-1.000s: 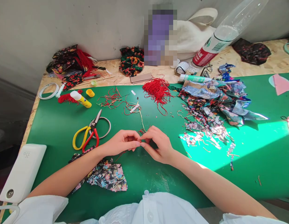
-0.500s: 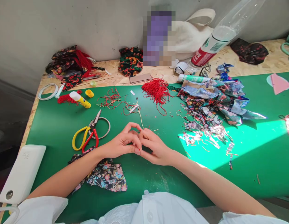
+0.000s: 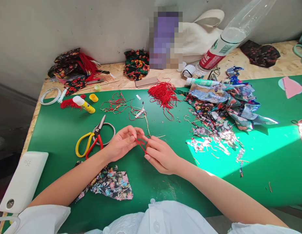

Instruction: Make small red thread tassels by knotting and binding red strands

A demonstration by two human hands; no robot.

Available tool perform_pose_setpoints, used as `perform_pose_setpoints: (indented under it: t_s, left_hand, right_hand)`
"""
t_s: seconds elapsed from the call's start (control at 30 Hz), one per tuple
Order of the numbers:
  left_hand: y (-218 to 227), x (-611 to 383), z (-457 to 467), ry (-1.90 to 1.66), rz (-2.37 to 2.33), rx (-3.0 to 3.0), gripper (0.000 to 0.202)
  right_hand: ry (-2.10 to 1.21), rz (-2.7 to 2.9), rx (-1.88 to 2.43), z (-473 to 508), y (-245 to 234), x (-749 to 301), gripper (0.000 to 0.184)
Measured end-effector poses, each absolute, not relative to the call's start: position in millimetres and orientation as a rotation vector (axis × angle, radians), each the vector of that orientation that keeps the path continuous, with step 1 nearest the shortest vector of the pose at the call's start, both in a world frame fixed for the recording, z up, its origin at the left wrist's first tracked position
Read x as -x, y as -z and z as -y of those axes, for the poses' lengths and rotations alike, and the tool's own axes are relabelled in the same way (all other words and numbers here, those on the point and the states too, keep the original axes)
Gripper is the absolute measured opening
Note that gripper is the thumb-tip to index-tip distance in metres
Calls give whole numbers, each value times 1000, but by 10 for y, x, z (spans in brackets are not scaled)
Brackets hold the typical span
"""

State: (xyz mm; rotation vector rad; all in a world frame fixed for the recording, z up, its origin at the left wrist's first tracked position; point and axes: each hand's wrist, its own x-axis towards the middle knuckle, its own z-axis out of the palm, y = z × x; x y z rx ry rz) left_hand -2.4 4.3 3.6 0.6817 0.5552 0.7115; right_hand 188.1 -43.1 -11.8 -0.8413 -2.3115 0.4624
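"Red cord [image 3: 141,146] was the thing being worked, so where was it?"

"Between the two hands, over the green mat [image 3: 190,195] that covered much of the counter [image 3: 114,68]. It slanted down from the left hand [image 3: 125,143] to the right hand [image 3: 162,154], with only a short length showing."

"And the grip on each side?"

"Left thumb and fingertips were pinched together on the upper end. The right fingers were curled closed on the lower end, though I couldn't tell how the strand lay inside them."

"Which step would you call it?"

"Drawing the strand out by hand, I judged. The scissors [image 3: 97,131] lay unused on the mat, one handle just beside the left wrist. Past the right fingertips ran a pale cord [image 3: 147,125]; whether it met the red one was hidden."

"What did the next move call for?"

"Light, even tension, to my mind, with neither pinch slackening. Something that thin could easily have slipped or twisted. The heap of red thread [image 3: 163,94] and the floral cloth [image 3: 113,183] both lay apart from the strand, so nothing there looked likely to snag it."
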Motion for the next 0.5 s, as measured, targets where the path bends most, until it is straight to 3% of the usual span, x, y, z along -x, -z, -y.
perform_pose_setpoints:
  t_s: [0.33,0.5]
  left_hand:
    - [-117,15,-100,-789,-602,-428,25]
    - [-92,11,-104,-783,-581,-459,20]
  right_hand:
    - [-422,2314,869,430,87,-1872,24]
    - [-246,2373,815,454,110,-1854,29]
